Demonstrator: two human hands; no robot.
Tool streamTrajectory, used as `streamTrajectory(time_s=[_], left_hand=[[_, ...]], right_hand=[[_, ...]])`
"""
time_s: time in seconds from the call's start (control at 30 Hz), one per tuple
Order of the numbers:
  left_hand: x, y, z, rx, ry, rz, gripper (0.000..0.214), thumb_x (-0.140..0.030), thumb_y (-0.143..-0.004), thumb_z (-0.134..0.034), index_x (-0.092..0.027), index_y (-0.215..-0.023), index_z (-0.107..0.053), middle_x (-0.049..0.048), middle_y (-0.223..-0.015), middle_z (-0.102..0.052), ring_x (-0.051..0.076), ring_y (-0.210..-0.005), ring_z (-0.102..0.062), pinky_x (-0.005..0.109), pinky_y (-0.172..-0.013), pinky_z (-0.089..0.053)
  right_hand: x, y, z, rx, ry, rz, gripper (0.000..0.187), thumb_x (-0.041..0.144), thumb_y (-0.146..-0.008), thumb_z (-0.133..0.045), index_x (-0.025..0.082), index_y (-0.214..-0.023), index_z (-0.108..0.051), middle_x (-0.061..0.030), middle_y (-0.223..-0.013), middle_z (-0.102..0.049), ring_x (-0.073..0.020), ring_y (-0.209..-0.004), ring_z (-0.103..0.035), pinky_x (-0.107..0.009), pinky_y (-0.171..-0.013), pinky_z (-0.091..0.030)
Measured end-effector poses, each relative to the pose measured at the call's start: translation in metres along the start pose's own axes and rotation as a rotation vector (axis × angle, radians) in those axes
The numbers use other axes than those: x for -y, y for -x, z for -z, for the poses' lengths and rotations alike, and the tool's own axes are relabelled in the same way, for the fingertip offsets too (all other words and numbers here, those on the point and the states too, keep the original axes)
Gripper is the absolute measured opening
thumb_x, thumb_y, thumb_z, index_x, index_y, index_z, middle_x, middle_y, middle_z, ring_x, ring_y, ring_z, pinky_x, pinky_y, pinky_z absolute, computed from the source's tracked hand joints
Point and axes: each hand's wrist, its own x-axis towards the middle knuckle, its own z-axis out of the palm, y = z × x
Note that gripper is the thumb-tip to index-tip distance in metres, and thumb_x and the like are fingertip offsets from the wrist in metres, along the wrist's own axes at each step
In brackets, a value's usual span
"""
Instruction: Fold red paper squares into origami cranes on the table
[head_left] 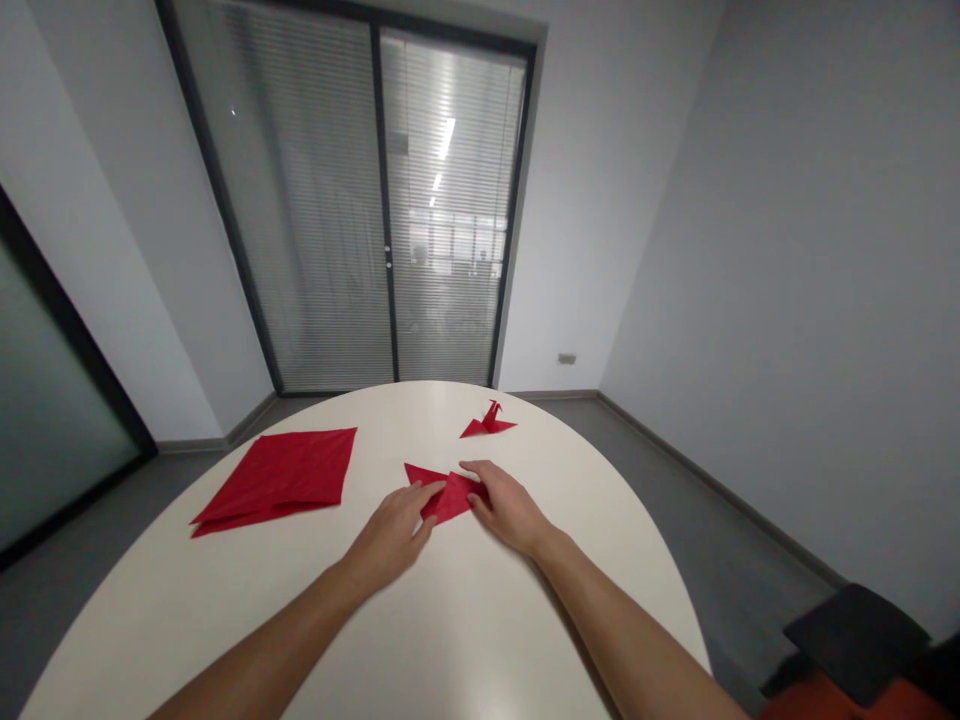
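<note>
A small piece of folded red paper (452, 497) lies on the white table in front of me, with a pointed corner to the upper left. My left hand (394, 535) grips its left side, index finger on top and thumb at the lower edge. At the right side, my right hand (510, 505) has thumb and fingers closed around the paper's edge, hiding that end. Just beyond sits a red origami crane (489, 422), its wings spread. Off to the left rests a stack of larger red paper sheets (281, 470), its near edges slightly lifted.
The round white table (480, 620) has a curved edge on both sides. A black and orange chair (855, 640) stands at the lower right. Beyond the table are a glass partition with blinds (322, 200) and a grey wall (810, 250).
</note>
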Motion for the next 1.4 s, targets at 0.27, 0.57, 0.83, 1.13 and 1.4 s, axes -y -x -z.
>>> streamTrajectory(time_s=[0.27, 0.57, 0.83, 1.13, 1.4], left_hand=[[0.004, 0.000, -0.004, -0.007, -0.078, -0.015, 0.033, -0.023, -0.095, -0.051, -0.027, -0.123, -0.068, 0.0066, -0.132, -0.065, 0.026, -0.122, -0.058, 0.047, -0.107, -0.046], [0.008, 0.000, -0.009, -0.034, -0.114, -0.029, 0.035, -0.020, -0.094, -0.050, -0.026, -0.124, -0.068, 0.0072, -0.132, -0.065, 0.026, -0.123, -0.057, 0.048, -0.108, -0.046], [0.006, 0.000, -0.009, -0.028, -0.105, -0.002, 0.042, -0.014, -0.090, -0.049, -0.023, -0.128, -0.064, 0.0087, -0.131, -0.066, 0.026, -0.122, -0.059, 0.049, -0.109, -0.043], [0.005, 0.000, -0.008, -0.003, -0.108, 0.076, 0.042, -0.018, -0.092, -0.047, -0.021, -0.132, -0.059, 0.0097, -0.138, -0.061, 0.026, -0.129, -0.054, 0.052, -0.114, -0.036], [0.006, 0.000, -0.007, 0.006, -0.123, 0.046, 0.039, -0.018, -0.093, -0.048, -0.025, -0.127, -0.065, 0.0098, -0.137, -0.061, 0.027, -0.128, -0.055, 0.052, -0.112, -0.037]], right_hand=[[0.021, -0.001, 0.006, 0.094, 0.095, 0.118, 0.035, 0.020, -0.095, -0.051, 0.022, -0.128, -0.064, -0.0090, -0.128, -0.065, -0.0252, -0.118, -0.057, -0.044, -0.104, -0.043], [0.035, 0.007, 0.005, 0.424, 0.047, 0.003, 0.064, 0.048, -0.100, -0.041, 0.017, -0.155, -0.030, -0.0134, -0.160, -0.029, -0.0307, -0.149, -0.023, -0.055, -0.121, -0.018], [0.033, 0.008, 0.009, 0.522, 0.055, -0.029, 0.073, 0.059, -0.099, -0.036, 0.017, -0.157, -0.022, -0.0146, -0.162, -0.018, -0.0332, -0.151, -0.011, -0.056, -0.121, -0.012], [0.043, 0.011, 0.002, 0.497, 0.068, 0.027, 0.081, 0.068, -0.096, -0.036, 0.020, -0.158, -0.017, -0.0147, -0.162, -0.015, -0.0320, -0.152, -0.007, -0.058, -0.121, 0.001], [0.039, 0.008, 0.016, 0.545, 0.112, -0.145, 0.085, 0.072, -0.094, -0.030, 0.017, -0.158, -0.017, -0.0139, -0.163, -0.012, -0.0347, -0.151, -0.006, -0.059, -0.121, -0.007]])
